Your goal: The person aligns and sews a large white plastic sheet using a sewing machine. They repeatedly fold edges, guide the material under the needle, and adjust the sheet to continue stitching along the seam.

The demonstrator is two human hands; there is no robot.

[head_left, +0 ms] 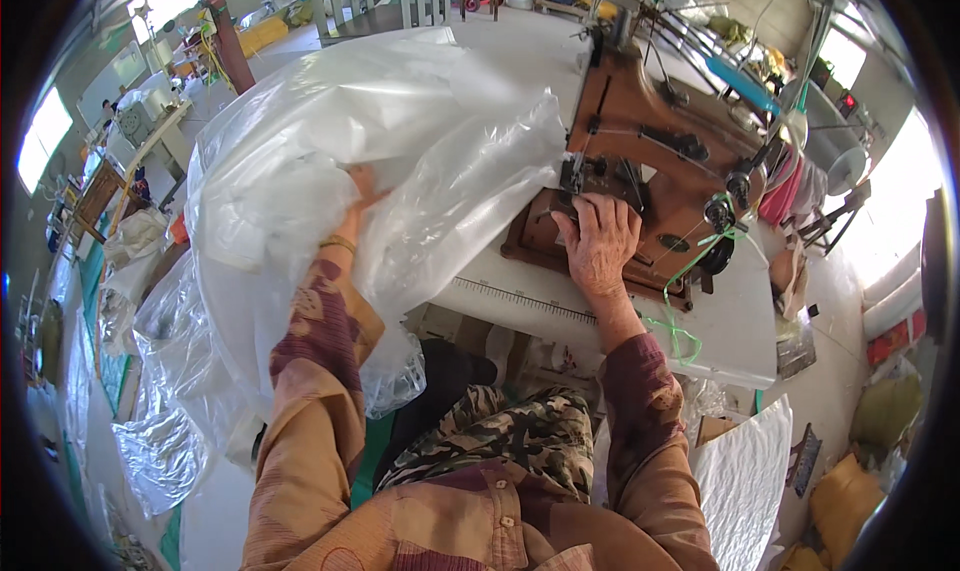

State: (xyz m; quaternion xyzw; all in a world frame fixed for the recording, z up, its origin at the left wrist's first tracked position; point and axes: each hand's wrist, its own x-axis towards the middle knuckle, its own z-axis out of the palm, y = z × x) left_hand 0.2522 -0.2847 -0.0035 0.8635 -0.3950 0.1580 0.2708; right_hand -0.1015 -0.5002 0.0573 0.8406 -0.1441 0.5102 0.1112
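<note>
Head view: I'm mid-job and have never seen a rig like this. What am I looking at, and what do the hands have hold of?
There is no robot: these are a person's bare hands, seen by a wide fisheye camera on their head, looking down. Picture left is their left; straight edges bend near the rim.

A brown sewing machine stands on a white table, with translucent plastic sheeting spread to its left. A ruler strip runs along the near edge.

The left hand is on the sheeting; whether it grips any is unclear. The right hand is at the machine, fingers bent; what lies under its fingertips is hidden.
</note>
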